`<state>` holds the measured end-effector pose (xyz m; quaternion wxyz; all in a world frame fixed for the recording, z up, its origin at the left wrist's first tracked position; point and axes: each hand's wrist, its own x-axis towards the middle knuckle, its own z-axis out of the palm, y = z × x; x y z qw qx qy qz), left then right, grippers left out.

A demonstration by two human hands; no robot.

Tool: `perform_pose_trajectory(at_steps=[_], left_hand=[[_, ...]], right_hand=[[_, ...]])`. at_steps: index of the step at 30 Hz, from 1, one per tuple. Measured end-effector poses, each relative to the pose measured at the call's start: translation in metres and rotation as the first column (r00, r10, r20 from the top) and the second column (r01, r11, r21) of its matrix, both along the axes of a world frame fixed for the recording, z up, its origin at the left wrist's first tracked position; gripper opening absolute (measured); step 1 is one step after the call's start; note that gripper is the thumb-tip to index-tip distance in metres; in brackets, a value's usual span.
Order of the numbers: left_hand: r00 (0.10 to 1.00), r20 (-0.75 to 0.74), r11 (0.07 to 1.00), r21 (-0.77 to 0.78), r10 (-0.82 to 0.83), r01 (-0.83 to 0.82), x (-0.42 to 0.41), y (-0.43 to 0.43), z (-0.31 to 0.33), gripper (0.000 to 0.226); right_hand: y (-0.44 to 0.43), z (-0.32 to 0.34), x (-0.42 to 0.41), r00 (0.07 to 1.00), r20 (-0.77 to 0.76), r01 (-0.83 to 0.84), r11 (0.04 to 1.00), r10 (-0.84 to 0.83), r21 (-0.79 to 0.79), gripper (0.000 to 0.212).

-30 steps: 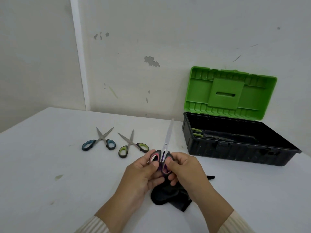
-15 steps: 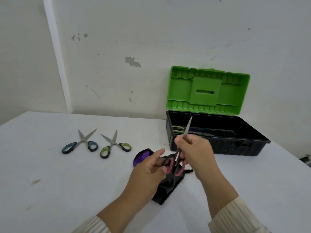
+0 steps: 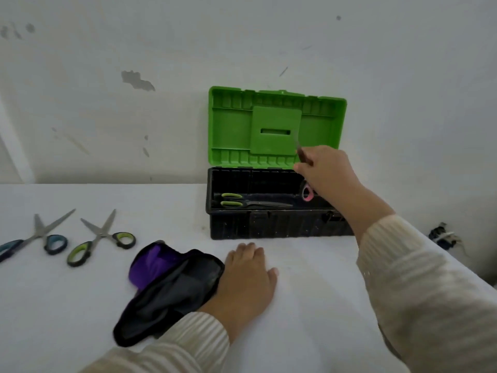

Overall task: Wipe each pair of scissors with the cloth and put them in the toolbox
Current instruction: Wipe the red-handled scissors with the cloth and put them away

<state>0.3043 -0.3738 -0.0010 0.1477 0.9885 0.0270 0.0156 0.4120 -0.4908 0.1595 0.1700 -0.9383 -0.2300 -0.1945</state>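
Observation:
My right hand [image 3: 326, 172] grips the pink-handled scissors [image 3: 307, 193] by the blades, over the right part of the open toolbox [image 3: 269, 227]; the pink loop hangs down inside the box. A green-handled pair [image 3: 250, 201] lies on the box floor at the left. My left hand [image 3: 246, 278] rests flat on the table, touching the right edge of the black and purple cloth [image 3: 172, 286]. On the table to the left lie two pairs with blades apart: a green-handled pair [image 3: 100, 238] and a blue-handled pair [image 3: 40, 235].
The toolbox's green lid [image 3: 277, 127] stands upright against the wall behind it. A white table [image 3: 309, 305] carries everything; its right edge falls away near a small dark object [image 3: 441, 235] lying lower down at the right.
My right hand has carried the pink-handled scissors from in front of me out over the toolbox. My left hand let go of them and came down flat beside the cloth.

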Motion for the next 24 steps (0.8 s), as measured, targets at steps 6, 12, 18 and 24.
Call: perform_pose_trajectory(at_steps=[6, 12, 18, 24], left_hand=[[0.99, 0.108, 0.996, 0.005, 0.09, -0.091, 0.01, 0.0, -0.006, 0.057], [0.978, 0.155, 0.99, -0.027, 0.138, -0.136, 0.014, 0.0, -0.003, 0.053], [0.975, 0.175, 0.99, -0.008, 0.139, -0.14, 0.013, 0.0, -0.004, 0.053], [0.982, 0.123, 0.989, -0.045, 0.144, -0.139, 0.01, 0.001, 0.001, 0.05]], right_hand=[[0.006, -0.051, 0.103, 0.99, -0.131, -0.038, 0.821, -0.046, -0.57, 0.018], [-0.006, -0.093, 0.167, 0.967, -0.225, -0.043, 0.797, -0.118, -0.603, 0.011], [-0.009, -0.094, 0.159, 0.926, -0.295, 0.005, 0.79, -0.235, -0.614, 0.014], [0.003, -0.066, 0.115, 0.975, -0.197, 0.019, 0.915, -0.107, -0.403, 0.021]])
